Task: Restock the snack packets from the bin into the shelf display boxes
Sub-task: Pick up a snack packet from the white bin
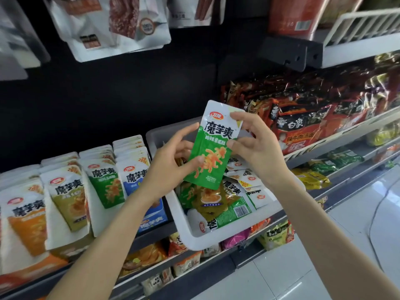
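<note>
Both hands hold a green-and-white snack packet (213, 146) upright above the white bin (184, 221). My left hand (173, 161) pinches its lower left edge, thumb on the front. My right hand (255, 144) pinches its right side near the top. The bin sits tilted on the shelf and holds several more packets (229, 204), green, olive and white. To the left, display boxes (65, 213) stand in a row with upright packets: orange, olive, green (106, 185) and blue.
Red and brown noodle packs (303, 118) fill the shelf to the right. Large pouches (112, 24) hang above. Lower shelves carry assorted snack bags (277, 232). A white tiled floor (324, 256) lies at the lower right.
</note>
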